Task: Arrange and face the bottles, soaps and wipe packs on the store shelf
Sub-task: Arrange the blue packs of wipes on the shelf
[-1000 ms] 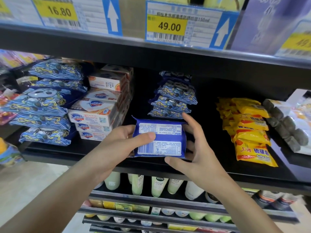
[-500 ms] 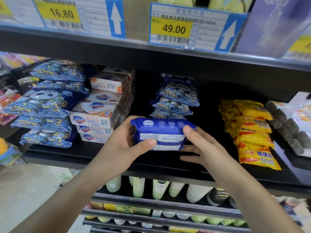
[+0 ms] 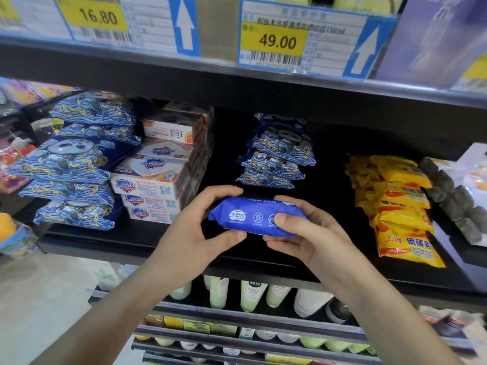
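Left thumb (image 3: 232, 236) under the front edge, fingers curled over the top of a soft, solid-blue plastic wipe pack (image 3: 253, 217); left hand (image 3: 195, 233) gripping its left end. Right hand (image 3: 303, 233) wrapped round the right end, thumb on the front face. Pack held clear above the front of the black metal shelf (image 3: 105, 241), just before the short rear stack of blue wave-patterned wipe packs (image 3: 274, 159).

Change vs. one second back: barcode panel then facing out; now rotated, logo side to the front, pack lying long and level. Judgement: facing step nearly complete; setting down in front of the stack remains.

Left: taller pile of wave-patterned packs (image 3: 71, 164), stacked white cardboard soap boxes (image 3: 155, 180). Right: yellow plastic soap packets (image 3: 403, 206) in a row.

Not resolved: right fingertips behind the pack; pack's right end under the hand; contact with shelf uncertain. Dark grey lumps at far right unidentifiable, cut by frame. Lower-shelf bottles (image 3: 250, 296) partly hidden by shelf lip.
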{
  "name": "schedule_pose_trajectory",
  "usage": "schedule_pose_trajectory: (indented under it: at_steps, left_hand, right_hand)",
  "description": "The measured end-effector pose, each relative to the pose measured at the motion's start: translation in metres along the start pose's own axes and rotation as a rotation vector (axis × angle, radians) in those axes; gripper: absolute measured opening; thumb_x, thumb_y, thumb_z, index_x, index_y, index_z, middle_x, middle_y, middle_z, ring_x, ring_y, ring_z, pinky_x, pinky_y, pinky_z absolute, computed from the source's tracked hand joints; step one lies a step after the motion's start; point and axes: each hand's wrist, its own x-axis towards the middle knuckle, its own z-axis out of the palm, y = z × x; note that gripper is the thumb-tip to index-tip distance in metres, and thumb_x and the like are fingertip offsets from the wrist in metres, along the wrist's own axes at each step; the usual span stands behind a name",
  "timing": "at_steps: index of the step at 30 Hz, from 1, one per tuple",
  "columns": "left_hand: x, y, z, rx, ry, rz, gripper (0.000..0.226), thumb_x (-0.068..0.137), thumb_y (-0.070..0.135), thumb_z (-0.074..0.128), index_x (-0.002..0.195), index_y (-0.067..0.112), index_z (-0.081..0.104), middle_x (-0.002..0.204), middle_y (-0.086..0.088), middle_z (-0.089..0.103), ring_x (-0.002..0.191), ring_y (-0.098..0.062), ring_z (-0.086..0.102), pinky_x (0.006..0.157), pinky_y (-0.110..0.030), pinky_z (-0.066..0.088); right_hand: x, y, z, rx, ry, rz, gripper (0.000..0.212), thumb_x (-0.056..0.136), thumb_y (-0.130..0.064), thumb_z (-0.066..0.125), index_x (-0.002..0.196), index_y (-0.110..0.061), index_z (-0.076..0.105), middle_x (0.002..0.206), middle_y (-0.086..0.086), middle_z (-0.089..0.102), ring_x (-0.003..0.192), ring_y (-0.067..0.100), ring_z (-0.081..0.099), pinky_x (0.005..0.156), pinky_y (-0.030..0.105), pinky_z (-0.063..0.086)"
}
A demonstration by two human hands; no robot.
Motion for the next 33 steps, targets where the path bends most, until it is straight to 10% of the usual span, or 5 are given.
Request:
schedule_pose_trajectory:
  at_steps: [9,13,16,19,33]
  left_hand:
    - [0.007,-0.005,-0.002,-0.149,0.006,-0.194,0.087,0.08,-0.035,0.04,0.131,0.034,0.056,0.136,0.015,0.061,0.129,0.001,0.056,0.097,-0.023,0.052]
    - [0.009,0.0,0.002,-0.374,0.081,-0.308,0.06,0.097,-0.019,0.036,0.128,0.027,0.059,0.125,-0.003,0.071,0.105,-0.012,0.073,0.08,-0.029,0.062]
    - [0.008,0.009,0.003,-0.488,0.129,-0.418,0.027,0.108,0.019,0.045,0.125,0.026,0.064,0.114,-0.009,0.077,0.101,-0.023,0.076,0.08,-0.043,0.062]
    - [0.01,0.018,0.004,-0.519,0.068,-0.514,0.042,0.089,0.047,0.064,0.124,0.024,0.065,0.11,-0.011,0.078,0.097,-0.026,0.077,0.074,-0.041,0.064]
    - [-0.008,0.041,0.022,-0.279,0.087,-0.321,0.063,0.084,0.016,0.08,0.137,0.036,0.051,0.102,0.001,0.08,0.091,-0.019,0.078,0.079,-0.029,0.063]
  right_hand:
    - [-0.009,-0.001,-0.003,-0.121,0.009,-0.136,0.079,0.066,-0.016,0.084,0.139,-0.031,0.058,0.125,-0.01,0.071,0.113,0.023,0.071,0.098,0.045,0.056]
    - [-0.013,-0.005,-0.005,-0.139,-0.024,-0.186,0.082,0.073,0.0,0.083,0.142,-0.032,0.053,0.119,-0.014,0.073,0.112,0.021,0.072,0.093,0.039,0.059]
    - [-0.017,-0.005,-0.007,-0.168,-0.037,-0.223,0.08,0.08,0.014,0.077,0.142,-0.031,0.052,0.118,-0.01,0.074,0.11,0.021,0.072,0.086,0.033,0.06]
    - [-0.02,-0.003,-0.009,-0.189,-0.068,-0.263,0.08,0.08,0.017,0.075,0.141,-0.028,0.051,0.118,-0.012,0.073,0.109,0.021,0.072,0.084,0.031,0.059]
    - [-0.027,0.002,-0.016,-0.763,-0.089,-0.527,0.086,0.072,-0.016,0.09,0.139,-0.048,0.047,0.135,-0.023,0.047,0.131,0.016,0.051,0.103,0.038,0.05]
